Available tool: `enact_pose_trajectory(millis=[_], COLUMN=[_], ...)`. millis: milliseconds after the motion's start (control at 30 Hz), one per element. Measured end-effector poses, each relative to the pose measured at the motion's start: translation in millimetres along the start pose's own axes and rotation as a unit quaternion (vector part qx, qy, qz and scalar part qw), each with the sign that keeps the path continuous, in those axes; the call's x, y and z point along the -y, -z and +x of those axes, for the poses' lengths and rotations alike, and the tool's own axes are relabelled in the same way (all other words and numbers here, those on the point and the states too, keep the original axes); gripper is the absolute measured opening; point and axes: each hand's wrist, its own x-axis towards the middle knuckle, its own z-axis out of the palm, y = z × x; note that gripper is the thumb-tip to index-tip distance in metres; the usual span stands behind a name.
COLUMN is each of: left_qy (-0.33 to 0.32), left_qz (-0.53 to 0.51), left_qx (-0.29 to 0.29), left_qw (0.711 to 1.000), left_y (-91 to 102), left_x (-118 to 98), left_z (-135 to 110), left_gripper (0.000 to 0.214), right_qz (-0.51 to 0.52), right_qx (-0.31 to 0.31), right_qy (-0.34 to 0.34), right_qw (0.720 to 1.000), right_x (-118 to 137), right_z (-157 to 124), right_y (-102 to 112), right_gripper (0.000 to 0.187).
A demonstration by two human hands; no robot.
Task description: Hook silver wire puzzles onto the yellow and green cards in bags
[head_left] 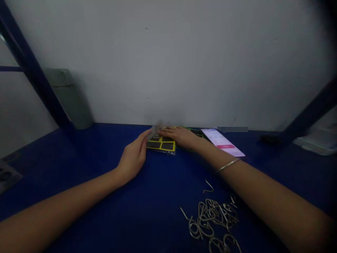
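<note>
A black card with yellow lines (167, 146) lies on the blue tabletop, partly inside clear plastic. My left hand (134, 153) is at its left edge, with the fingers closed on a clear plastic bag (154, 131) that is lifted and blurred. Small metal pieces seem to show by the bag, but their kind is hard to make out. Flat across the far side of the card rests my right hand (183, 136), fingers stretched to the left. Nearer to me, under my right forearm's left side, is a loose pile of bent metal wire puzzle pieces (210, 218).
A phone (219, 140) with a lit screen lies right of my right hand, over another dark green-edged card (196, 132). A grey-green bottle-like container (70, 100) stands at the back left by a blue post (34, 70). A dark object (270, 139) and clear plastic (314, 146) lie at right.
</note>
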Motion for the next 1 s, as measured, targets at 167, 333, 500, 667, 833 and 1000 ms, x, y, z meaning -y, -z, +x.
enact_pose_trajectory(millis=[167,333,500,667,833,1000], left_qy=[-0.003,-0.029,-0.056,-0.081,-0.126,-0.148], left_qz=[0.025,0.062,0.118,0.157,0.155,0.152], left_qx=[0.027,0.064,0.101,0.121,0.120,0.120], left_qw=[0.999,0.996,0.986,0.977,0.973,0.970], left_y=[-3.6,-4.1,-3.5,-7.3,-11.4,-13.1], left_x=[2.0,-1.4,-7.8,-11.8,-16.7,-22.1], left_z=[-0.8,-3.3,-6.5,-7.3,-8.1,-11.2], left_gripper=[0.035,0.034,0.034,0.033,0.031,0.027], right_qz=[0.011,0.017,0.034,0.117,0.143,0.167], right_qx=[0.020,0.049,0.069,0.049,0.015,0.038], right_qy=[-0.046,-0.089,-0.134,-0.182,-0.158,-0.143], right_qw=[0.999,0.995,0.988,0.975,0.977,0.975], right_x=[-7.3,2.5,20.0,27.0,30.3,32.0], right_z=[-15.1,-59.1,-104.6,-126.8,-138.2,-142.6], right_y=[3.7,17.6,27.8,36.4,38.1,41.6], right_gripper=[0.055,0.042,0.055,0.058,0.051,0.053])
